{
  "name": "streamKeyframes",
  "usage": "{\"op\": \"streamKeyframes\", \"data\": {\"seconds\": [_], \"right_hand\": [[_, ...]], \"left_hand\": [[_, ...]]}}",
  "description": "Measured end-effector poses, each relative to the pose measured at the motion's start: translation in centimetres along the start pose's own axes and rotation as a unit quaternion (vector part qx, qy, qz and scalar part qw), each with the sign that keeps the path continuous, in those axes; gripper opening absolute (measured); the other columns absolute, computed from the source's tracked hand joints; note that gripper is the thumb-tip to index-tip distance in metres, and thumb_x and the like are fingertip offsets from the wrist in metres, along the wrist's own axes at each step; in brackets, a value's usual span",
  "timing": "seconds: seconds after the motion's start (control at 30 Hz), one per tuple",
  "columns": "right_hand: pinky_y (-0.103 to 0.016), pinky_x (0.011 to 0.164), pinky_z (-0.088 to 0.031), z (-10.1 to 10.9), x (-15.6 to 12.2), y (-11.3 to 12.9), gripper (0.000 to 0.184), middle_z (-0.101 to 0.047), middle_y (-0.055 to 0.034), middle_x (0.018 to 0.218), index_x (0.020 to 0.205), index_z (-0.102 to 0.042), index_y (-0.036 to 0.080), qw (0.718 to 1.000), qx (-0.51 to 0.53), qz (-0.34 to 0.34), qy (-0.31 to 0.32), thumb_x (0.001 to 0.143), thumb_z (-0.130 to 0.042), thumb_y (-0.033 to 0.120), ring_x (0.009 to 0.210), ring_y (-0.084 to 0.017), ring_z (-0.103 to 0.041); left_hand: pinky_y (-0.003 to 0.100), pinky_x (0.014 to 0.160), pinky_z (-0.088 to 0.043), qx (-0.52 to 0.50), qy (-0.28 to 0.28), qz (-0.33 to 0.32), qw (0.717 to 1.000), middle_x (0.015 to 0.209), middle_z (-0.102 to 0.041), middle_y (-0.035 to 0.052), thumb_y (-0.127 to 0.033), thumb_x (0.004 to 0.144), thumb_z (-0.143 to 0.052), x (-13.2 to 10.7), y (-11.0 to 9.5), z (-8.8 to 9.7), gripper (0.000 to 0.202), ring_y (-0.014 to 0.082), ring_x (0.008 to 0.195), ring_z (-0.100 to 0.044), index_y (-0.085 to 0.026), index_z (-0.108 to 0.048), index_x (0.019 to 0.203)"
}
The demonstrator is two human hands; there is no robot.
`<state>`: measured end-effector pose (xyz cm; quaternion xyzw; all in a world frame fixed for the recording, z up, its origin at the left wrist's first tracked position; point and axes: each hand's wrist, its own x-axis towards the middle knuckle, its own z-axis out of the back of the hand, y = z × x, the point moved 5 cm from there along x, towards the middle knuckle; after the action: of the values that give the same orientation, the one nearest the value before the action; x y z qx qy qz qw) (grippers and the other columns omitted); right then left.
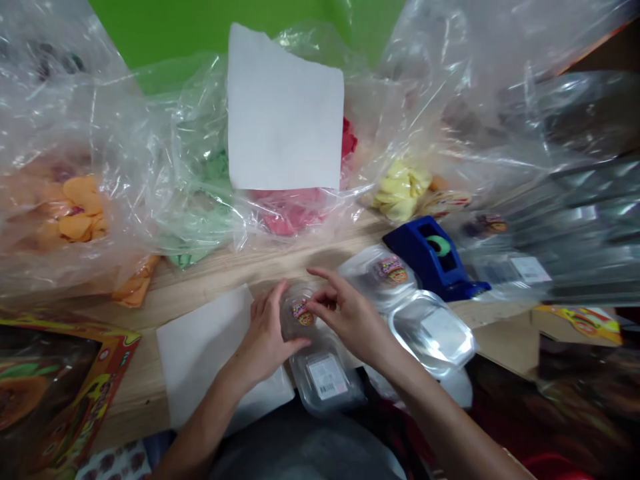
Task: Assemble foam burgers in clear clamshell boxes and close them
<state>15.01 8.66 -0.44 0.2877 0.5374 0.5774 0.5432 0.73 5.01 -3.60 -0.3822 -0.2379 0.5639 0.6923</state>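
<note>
Left hand [267,333]: cupped round the left side of the clear clamshell container [324,373], thumb beneath, apparently to steady it.
Right hand [350,319]: fingertips pinched at its stickered lid [301,312], index finger raised.
Position: hinged open at the wooden table's [220,270] near edge, beside a white sheet [200,347].
Within reach: spare clamshells [433,330], blue tape dispenser [433,257].

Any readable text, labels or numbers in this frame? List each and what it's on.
No text reads clearly.
Colourful sticker on the clear container in the left hand: lettering blurred.
Matching sticker on the second container: blurred.
Barcode label on the clear tray: too small.
White label on the wrapped pack at right: too small.
Orange box: print blurred.
White sheet: blank.
</note>
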Motion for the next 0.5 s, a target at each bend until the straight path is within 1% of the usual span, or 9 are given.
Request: {"op": "streamKeyframes", "data": {"seconds": [0.1, 0.17, 0.2, 0.27, 0.33, 0.37, 0.4, 0.47, 0.5], "right_hand": [[-0.026, 0.064, -0.048, -0.4, -0.4, 0.3, 0.045, -0.061, 0.0023, 0.070, 0.124, -0.046, 0.017, 0.998, -0.059, 0.003, -0.021, 0.080, -0.054, 0.014, 0.064, -0.013, -0.060], [-0.028, 0.065, -0.048, -0.9, -0.7, 0.8, 0.044, -0.061, 0.0001, 0.071, 0.123, -0.048, 0.016, 0.988, -0.144, 0.030, -0.040, 0.080, -0.053, 0.011, 0.066, -0.015, -0.060], [-0.031, 0.067, -0.048, -1.2, -0.8, 1.1, 0.044, -0.062, -0.0016, 0.073, 0.123, -0.049, 0.017, 0.977, -0.203, 0.046, -0.050, 0.080, -0.053, 0.011, 0.069, -0.018, -0.060], [-0.039, 0.071, -0.048, -1.9, -1.0, 1.6, 0.044, -0.063, -0.0058, 0.078, 0.124, -0.050, 0.016, 0.938, -0.334, 0.066, -0.068, 0.080, -0.055, 0.013, 0.076, -0.024, -0.060], [-0.044, 0.071, -0.048, -2.1, -1.0, 1.6, 0.043, -0.062, -0.0111, 0.085, 0.125, -0.050, 0.014, 0.900, -0.423, 0.055, -0.093, 0.082, -0.055, 0.018, 0.081, -0.028, -0.059], [-0.045, 0.069, -0.049, -1.9, -1.1, 1.4, 0.043, -0.062, -0.0136, 0.089, 0.126, -0.049, 0.011, 0.891, -0.438, 0.045, -0.112, 0.084, -0.053, 0.020, 0.081, -0.030, -0.059], [-0.045, 0.068, -0.049, -1.7, -1.2, 1.3, 0.041, -0.060, -0.0158, 0.092, 0.126, -0.048, 0.009, 0.890, -0.435, 0.038, -0.133, 0.086, -0.049, 0.021, 0.081, -0.030, -0.060], [-0.045, 0.068, -0.050, -1.0, -1.4, 0.9, 0.039, -0.058, -0.0189, 0.096, 0.124, -0.048, 0.005, 0.907, -0.383, 0.050, -0.167, 0.090, -0.040, 0.022, 0.083, -0.030, -0.060], [-0.045, 0.070, -0.051, -0.8, -1.6, 0.8, 0.038, -0.058, -0.0192, 0.098, 0.122, -0.049, 0.005, 0.918, -0.352, 0.065, -0.171, 0.091, -0.037, 0.023, 0.085, -0.029, -0.060]], "left_hand": [[0.057, 0.100, -0.031, 0.008, 0.006, -0.020, 1.000, 0.135, -0.041, 0.0144, -0.019, 0.064, -0.077, 0.0, 0.0, -0.1, 0.104, 0.0326, 0.127, -0.038, -0.029, -0.005, 0.139], [0.057, 0.100, -0.032, 0.019, 0.009, -0.028, 0.999, 0.135, -0.041, 0.0146, -0.017, 0.066, -0.074, 0.1, -0.1, -0.2, 0.102, 0.0320, 0.126, -0.038, -0.029, -0.004, 0.138], [0.057, 0.100, -0.032, 0.026, 0.008, -0.030, 0.999, 0.135, -0.040, 0.0149, -0.016, 0.067, -0.073, 0.1, -0.2, -0.2, 0.099, 0.0321, 0.126, -0.037, -0.028, -0.005, 0.138], [0.057, 0.101, -0.031, 0.038, 0.004, -0.031, 0.999, 0.135, -0.039, 0.0154, -0.016, 0.068, -0.071, 0.2, -0.5, -0.1, 0.093, 0.0327, 0.127, -0.036, -0.027, -0.009, 0.137], [0.057, 0.101, -0.032, 0.048, -0.003, -0.039, 0.998, 0.134, -0.039, 0.0150, -0.017, 0.068, -0.070, 0.3, -0.9, 0.0, 0.089, 0.0332, 0.127, -0.035, -0.026, -0.012, 0.135], [0.057, 0.101, -0.032, 0.053, -0.006, -0.048, 0.997, 0.133, -0.039, 0.0145, -0.015, 0.068, -0.070, 0.3, -1.1, 0.1, 0.089, 0.0330, 0.127, -0.036, -0.026, -0.013, 0.135], [0.057, 0.101, -0.032, 0.059, -0.012, -0.062, 0.996, 0.132, -0.039, 0.0140, -0.013, 0.067, -0.068, 0.3, -1.4, 0.2, 0.088, 0.0325, 0.127, -0.036, -0.027, -0.013, 0.134], [0.058, 0.104, -0.030, 0.082, -0.036, -0.104, 0.991, 0.130, -0.038, 0.0134, -0.007, 0.066, -0.064, 0.1, -2.1, 0.4, 0.087, 0.0310, 0.128, -0.035, -0.026, -0.012, 0.133], [0.058, 0.106, -0.028, 0.097, -0.053, -0.130, 0.985, 0.128, -0.038, 0.0134, -0.005, 0.065, -0.062, 0.0, -2.5, 0.5, 0.086, 0.0302, 0.127, -0.035, -0.025, -0.013, 0.133]]}}
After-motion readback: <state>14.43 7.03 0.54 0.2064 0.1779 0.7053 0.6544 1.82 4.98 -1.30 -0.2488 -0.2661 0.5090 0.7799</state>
